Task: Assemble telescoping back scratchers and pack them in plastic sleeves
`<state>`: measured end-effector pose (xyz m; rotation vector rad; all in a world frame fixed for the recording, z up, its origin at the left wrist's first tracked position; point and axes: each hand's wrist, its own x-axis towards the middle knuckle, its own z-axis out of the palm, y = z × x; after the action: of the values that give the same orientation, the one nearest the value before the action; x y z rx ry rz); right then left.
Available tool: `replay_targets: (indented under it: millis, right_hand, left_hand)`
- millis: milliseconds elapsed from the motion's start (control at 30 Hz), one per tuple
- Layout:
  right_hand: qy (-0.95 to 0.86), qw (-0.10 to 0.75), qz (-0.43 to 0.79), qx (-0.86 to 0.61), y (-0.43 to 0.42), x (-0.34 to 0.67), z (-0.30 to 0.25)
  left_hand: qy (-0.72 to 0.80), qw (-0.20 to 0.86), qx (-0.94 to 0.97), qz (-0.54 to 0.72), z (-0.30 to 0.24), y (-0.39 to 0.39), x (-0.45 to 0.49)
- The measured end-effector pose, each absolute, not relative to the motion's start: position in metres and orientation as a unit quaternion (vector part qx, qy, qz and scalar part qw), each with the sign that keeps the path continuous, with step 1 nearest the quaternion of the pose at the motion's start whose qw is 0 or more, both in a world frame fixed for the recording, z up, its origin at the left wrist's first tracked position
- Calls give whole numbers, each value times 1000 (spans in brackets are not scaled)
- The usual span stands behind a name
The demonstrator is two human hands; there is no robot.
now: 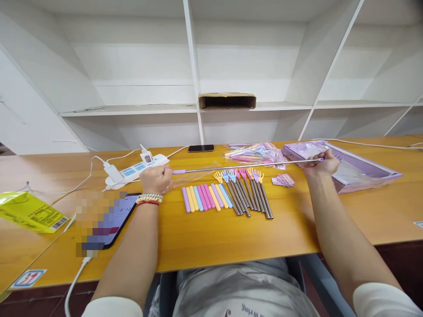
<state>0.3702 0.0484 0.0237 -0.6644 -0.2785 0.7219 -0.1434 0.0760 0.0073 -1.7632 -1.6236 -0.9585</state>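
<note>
The left hand (156, 178) is fisted, its grip clenched on the purple-handled end of a telescopic rod (238, 167); the right hand (322, 164) pinches the far tip in a closed grip — forearms reach forward, wide apart. The rod is stretched level just above the worktop (205, 242). Nearer than the rod lie pastel sleeves (205, 198) and claw-headed sticks (247, 193); behind its left end, a power strip (135, 169).

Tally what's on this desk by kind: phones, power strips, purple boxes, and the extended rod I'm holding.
Phones: 2
Power strip: 1
Purple box: 1
Extended rod between left hand and right hand: 1
Total: 5
</note>
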Motion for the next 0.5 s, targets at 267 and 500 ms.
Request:
replay_targets:
  millis: [267,500]
  right_hand:
    - [-103,904,287,-300,41,403,20]
    - [-121,870,268,-396,48,388,17]
  left_hand:
    - [-634,277,-614,-381,14,76,-168]
    - [-658,259,-580,-404,17,67,-177]
